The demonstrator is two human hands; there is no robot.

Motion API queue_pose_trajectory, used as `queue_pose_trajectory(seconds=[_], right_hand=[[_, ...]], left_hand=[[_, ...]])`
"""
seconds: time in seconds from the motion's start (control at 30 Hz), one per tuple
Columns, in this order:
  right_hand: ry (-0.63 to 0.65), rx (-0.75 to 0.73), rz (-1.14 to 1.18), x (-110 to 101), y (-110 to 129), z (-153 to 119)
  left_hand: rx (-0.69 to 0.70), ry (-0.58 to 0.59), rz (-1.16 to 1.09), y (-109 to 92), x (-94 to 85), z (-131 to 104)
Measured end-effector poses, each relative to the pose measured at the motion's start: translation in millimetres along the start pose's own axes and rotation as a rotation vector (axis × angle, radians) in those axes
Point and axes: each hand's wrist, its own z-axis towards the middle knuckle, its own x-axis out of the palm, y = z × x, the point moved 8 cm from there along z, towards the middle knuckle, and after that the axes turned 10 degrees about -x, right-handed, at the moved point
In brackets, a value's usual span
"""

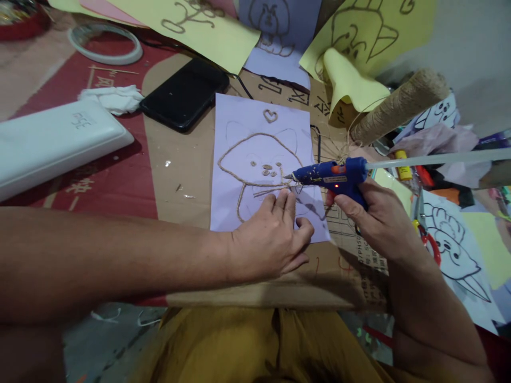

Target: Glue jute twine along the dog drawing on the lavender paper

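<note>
A sheet of light purple paper (229, 210) lies before me, bearing a pencil-drawn animal whose head is partly outlined in brown twine (255, 136). A small twine heart (270, 115) sits above the head. My right hand (383, 218) grips a blue hot glue gun (333, 175) by its handle, with a long glue stick (435, 158) sticking out behind. The gun's nozzle is at the right side of the drawn face, by the twine. My left hand (271, 234) rests on the lower paper, fingers apart, fingertips touching near a loose strand of twine (269, 191).
Left of the paper are a black phone (186, 96), a white power bank (59, 141), a crumpled tissue (112, 98) and a tape roll (106, 43). Right stand a twine roll (403, 103), red-handled scissors (431, 244) and a drawing (455, 255). Finished-looking yellow sheets (235, 45) lie behind.
</note>
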Motion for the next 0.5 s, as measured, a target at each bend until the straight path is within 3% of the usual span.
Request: queue_pose_trajectory(seconds=[0.3, 0.5], right_hand=[[0.073, -0.001, -0.033, 9, 2, 2], [0.036, -0.006, -0.002, 5, 0, 1]], left_hand=[[0.010, 0.005, 0.007, -1, 0.3, 0], [0.006, -0.003, 0.016, 0, -0.2, 1]])
